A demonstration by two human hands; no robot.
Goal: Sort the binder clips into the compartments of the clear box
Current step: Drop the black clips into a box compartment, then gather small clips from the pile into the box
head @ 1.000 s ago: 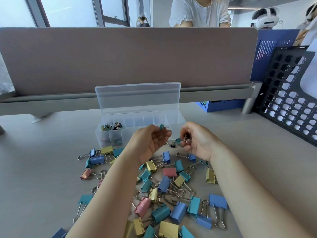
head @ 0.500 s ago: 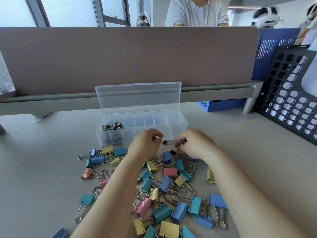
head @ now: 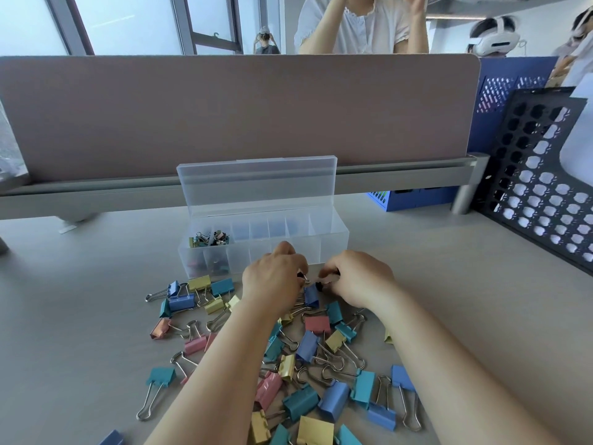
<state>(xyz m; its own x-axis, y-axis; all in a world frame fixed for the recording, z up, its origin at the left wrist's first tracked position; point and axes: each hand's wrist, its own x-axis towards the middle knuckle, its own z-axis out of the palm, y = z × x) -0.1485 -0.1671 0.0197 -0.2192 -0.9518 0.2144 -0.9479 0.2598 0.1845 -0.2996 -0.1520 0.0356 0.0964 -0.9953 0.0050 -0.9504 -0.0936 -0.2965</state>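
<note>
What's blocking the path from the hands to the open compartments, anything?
Nothing visible. The lid stands open at the back of the clear box. The left hand and right hand are at small black clips on the table just in front; only the box's front wall lies between, so lift over.

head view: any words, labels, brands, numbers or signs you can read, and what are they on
No readable text anywhere in this view.
Clear plastic compartment box: no label or print visible.
Coloured metal binder clips: no markings visible.
Pink desk divider and black perforated panel: blank.
White headset in the background: too small to tell any logo.
</note>
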